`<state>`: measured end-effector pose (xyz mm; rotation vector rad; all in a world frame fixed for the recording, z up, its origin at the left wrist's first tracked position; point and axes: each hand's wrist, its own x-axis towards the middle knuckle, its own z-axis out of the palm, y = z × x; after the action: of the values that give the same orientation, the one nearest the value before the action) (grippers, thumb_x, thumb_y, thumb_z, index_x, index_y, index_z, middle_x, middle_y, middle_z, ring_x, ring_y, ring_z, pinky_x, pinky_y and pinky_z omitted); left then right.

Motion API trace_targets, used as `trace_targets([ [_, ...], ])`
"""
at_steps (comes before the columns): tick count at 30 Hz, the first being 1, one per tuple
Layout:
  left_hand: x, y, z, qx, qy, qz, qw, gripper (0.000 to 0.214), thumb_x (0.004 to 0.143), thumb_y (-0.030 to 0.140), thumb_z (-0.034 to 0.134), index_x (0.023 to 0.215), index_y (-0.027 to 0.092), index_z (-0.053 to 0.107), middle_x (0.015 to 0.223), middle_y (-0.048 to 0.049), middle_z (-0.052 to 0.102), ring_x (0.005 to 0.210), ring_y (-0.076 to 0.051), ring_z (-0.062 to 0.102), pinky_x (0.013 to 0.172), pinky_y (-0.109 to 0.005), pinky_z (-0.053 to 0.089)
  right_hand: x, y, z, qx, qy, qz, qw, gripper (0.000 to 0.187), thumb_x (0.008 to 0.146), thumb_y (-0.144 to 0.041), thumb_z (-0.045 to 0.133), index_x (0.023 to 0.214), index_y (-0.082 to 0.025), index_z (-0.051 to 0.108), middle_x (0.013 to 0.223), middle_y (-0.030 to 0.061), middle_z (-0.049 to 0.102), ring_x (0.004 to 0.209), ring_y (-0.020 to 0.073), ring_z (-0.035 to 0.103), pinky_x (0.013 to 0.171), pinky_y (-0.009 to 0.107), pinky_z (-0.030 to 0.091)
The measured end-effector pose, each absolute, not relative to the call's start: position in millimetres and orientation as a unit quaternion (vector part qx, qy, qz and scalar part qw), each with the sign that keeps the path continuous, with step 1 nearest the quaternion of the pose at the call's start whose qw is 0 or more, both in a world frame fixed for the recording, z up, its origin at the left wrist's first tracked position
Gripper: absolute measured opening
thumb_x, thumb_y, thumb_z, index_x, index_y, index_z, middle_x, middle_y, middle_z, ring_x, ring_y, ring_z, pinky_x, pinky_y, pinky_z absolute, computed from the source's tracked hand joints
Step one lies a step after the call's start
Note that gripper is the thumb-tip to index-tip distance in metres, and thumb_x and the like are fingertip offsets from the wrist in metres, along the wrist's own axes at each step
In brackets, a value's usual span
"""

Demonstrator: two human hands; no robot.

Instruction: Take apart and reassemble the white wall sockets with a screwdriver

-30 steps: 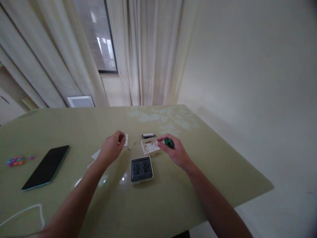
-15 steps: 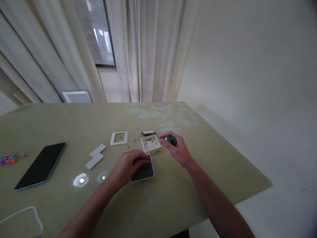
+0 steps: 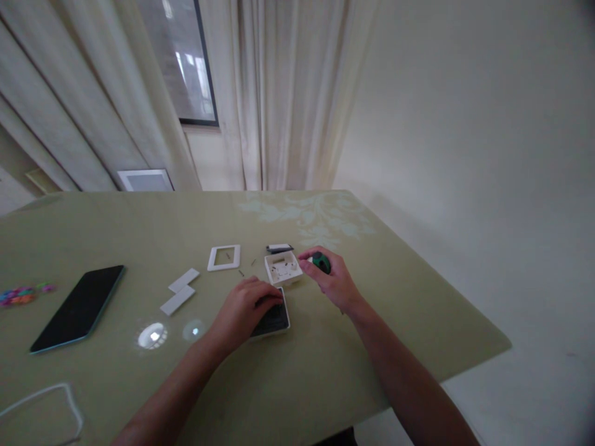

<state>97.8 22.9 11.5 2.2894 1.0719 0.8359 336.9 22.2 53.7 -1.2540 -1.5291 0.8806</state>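
My left hand (image 3: pixel 248 308) is over a black panel with a white rim (image 3: pixel 276 321), fingertips pinched together near its top right corner. Whatever sits between those fingertips is too small or hidden to name. In my right hand (image 3: pixel 332 275) is a screwdriver with a green and black handle (image 3: pixel 321 262). Just left of that hand stands an open white box (image 3: pixel 283 269) with small holes and fittings inside. A small white and dark piece (image 3: pixel 279 248) lies behind the box. Small screws (image 3: pixel 241 273) lie on the table nearby.
A white square frame (image 3: pixel 224 257) lies left of the box, with a screw inside it. Farther left are two white strips (image 3: pixel 178 300), a black tablet (image 3: pixel 79 308) and colourful small pieces (image 3: pixel 21 296). A white cable (image 3: pixel 69 396) curves at the lower left.
My left hand has shifted slightly to the right over the black panel, its fingertips closer to the right rim. My right hand holds the screwdriver in nearly the same place.
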Motion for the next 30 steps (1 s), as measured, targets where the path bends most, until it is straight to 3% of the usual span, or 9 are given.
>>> trace_targets([
  [12, 99.5, 17.5, 20.0, 0.838, 0.388, 0.300, 0.237, 0.009, 0.093, 0.025, 0.070, 0.091, 0.026, 0.079, 0.085, -0.0017, 0.079, 0.084, -0.021, 0.069, 0.081, -0.034, 0.053, 335.0, 20.4, 54.2, -0.506, -0.627, 0.356, 0.473, 0.030, 0.090, -0.052, 0.075, 0.099, -0.022, 0.077, 0.070, -0.0013, 0.061, 0.060, 0.0123, 0.050, 0.050, 0.024, 0.037],
  [17, 98.5, 18.0, 18.8, 0.847, 0.376, 0.285, 0.244, 0.011, 0.095, 0.026, 0.068, 0.093, 0.027, 0.080, 0.091, -0.0032, 0.081, 0.089, -0.023, 0.070, 0.084, -0.036, 0.052, 335.2, 22.0, 54.2, -0.492, -0.639, 0.341, 0.483, 0.030, 0.090, -0.052, 0.075, 0.097, -0.022, 0.077, 0.084, 0.0022, 0.069, 0.071, 0.0146, 0.058, 0.057, 0.025, 0.043],
  [24, 102.8, 15.5, 11.9, 0.852, 0.381, 0.286, 0.217, 0.008, 0.094, 0.025, 0.071, 0.091, 0.026, 0.078, 0.088, -0.0032, 0.080, 0.087, -0.023, 0.068, 0.083, -0.037, 0.050, 334.6, 20.6, 53.5, -0.508, -0.624, 0.357, 0.475, 0.031, 0.090, -0.052, 0.074, 0.100, -0.022, 0.077, 0.077, 0.0000, 0.064, 0.059, 0.0113, 0.049, 0.048, 0.024, 0.035],
  [30, 104.0, 13.7, 12.7, 0.839, 0.392, 0.295, 0.234, 0.009, 0.093, 0.026, 0.069, 0.090, 0.026, 0.077, 0.088, -0.0035, 0.079, 0.086, -0.023, 0.069, 0.083, -0.037, 0.052, 334.5, 22.3, 52.0, -0.499, -0.629, 0.359, 0.476, 0.032, 0.090, -0.053, 0.075, 0.099, -0.022, 0.077, 0.071, -0.0014, 0.061, 0.061, 0.0122, 0.051, 0.050, 0.024, 0.035],
])
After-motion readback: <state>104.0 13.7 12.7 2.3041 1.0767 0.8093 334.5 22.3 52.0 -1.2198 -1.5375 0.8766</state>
